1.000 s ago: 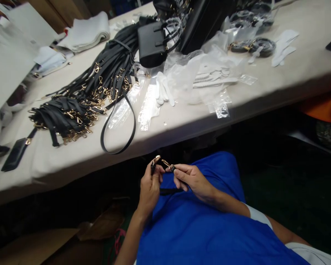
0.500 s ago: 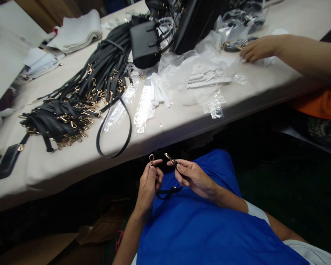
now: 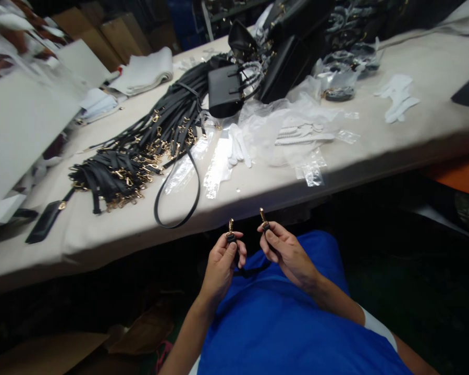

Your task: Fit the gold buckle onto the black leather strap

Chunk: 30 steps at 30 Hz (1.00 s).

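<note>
Fingers [image 3: 229, 253] of the left hand [image 3: 218, 266] are pressing together, gripping one end of a black strap [image 3: 254, 271] whose gold clasp [image 3: 231, 226] is pointing up just above them; those of the right hand [image 3: 288, 251] are likewise pinching a black end, with a second clasp [image 3: 262, 214] standing up above them, apart from the first. The strap is sagging below and between both sets of fingers, over a blue cloth [image 3: 289, 323]. Beyond the fingers a table [image 3: 113, 229] is stretching across, and to their far left it is carrying a heap of black straps [image 3: 170, 112]. Straight beyond them a small black bag [image 3: 223, 91] is resting, and white pieces [image 3: 238, 146] are lying nearer the fingers than that bag
</note>
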Motion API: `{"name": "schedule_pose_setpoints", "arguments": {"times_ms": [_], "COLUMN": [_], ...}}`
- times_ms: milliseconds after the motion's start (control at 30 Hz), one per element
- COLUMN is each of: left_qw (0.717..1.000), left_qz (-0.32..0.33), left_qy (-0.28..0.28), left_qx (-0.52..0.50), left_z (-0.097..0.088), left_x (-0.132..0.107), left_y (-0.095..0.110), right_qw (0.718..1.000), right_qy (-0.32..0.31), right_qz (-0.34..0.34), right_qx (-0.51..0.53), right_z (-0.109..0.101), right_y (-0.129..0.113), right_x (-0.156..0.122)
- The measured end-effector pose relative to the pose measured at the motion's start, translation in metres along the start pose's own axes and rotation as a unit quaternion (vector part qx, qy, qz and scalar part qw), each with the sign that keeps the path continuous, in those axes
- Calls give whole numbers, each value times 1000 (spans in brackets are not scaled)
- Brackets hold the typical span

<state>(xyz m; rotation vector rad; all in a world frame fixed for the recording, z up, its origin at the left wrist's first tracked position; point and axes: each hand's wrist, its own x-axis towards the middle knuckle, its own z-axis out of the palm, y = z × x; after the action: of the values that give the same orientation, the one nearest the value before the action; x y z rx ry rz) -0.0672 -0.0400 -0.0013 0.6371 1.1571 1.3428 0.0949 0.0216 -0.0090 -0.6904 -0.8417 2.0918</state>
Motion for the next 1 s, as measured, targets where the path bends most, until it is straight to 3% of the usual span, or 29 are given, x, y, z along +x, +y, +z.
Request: {"name": "schedule_pose_setpoints", "arguments": {"times_ms": [133,300,367,433,567,767,900,1000], "left_qw": [996,969,960,953,935,913,909,909], "left_qz": [66,200,223,238,274,301,287,232], "left_qy": [26,46,65,89,140,245,289,342], "left_qx": [-52,-139,-155,-166,-176,-126,-84,48], "left_z": [4,9,4,-4,-31,-68,-92,-112], "left_x": [2,28,42,52,62,57,45,33], "left_y": [34,91,104,110,103,72,49,34], "right_qw": [994,960,945,942,952,959,955,956], "right_qy": [-17,-199,-259,-279,-262,-237,-244,-247], "right_qz": [44,125,154,161,149,157,169,158], "right_qx": [-102,-150,-125,-92,-57,9,12,7], "right_z": [-3,15,22,24,8,-15,-14,-10], "right_y": [17,33,35,36,36,33,31,27], "right_x": [16,35,34,30,21,15,15,14]}}
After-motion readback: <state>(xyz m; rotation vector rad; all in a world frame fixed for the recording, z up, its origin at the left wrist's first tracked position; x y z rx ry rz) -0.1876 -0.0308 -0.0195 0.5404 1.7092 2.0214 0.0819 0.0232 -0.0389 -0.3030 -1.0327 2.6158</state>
